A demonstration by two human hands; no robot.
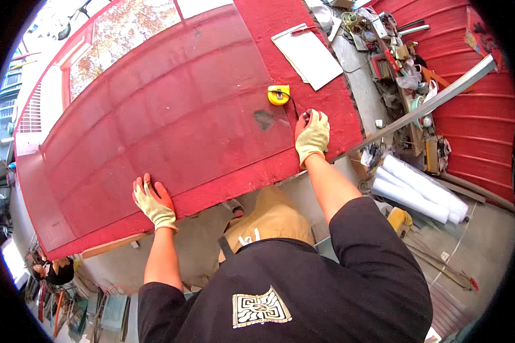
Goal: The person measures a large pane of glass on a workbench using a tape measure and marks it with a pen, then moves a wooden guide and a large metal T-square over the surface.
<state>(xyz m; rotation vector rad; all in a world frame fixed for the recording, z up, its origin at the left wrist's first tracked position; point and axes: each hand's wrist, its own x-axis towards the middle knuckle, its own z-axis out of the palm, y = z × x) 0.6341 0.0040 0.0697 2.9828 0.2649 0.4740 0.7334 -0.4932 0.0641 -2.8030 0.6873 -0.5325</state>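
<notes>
A big clear glass sheet (pixel 171 108) lies flat on the red worktop (pixel 320 34). It covers most of the top and comes close to the near edge.

The left hand (pixel 153 201), in a yellow glove, rests flat on the near edge of the sheet with its fingers spread out. It holds nothing. The right hand (pixel 313 132), also gloved, sits at the right edge of the glass. Its fingers are curled around a small dark tool (pixel 304 117). The tool is too small to tell what it is. A yellow tape measure (pixel 278 95) lies on the glass just beyond that hand, and a white board (pixel 313 56) lies farther back.

To do this well, the left hand should press down flat so the glass does not slide. The right hand should move slow and straight, with the same push all the way. Both hands should stay off the sharp edge, since glass can cut and crack.
</notes>
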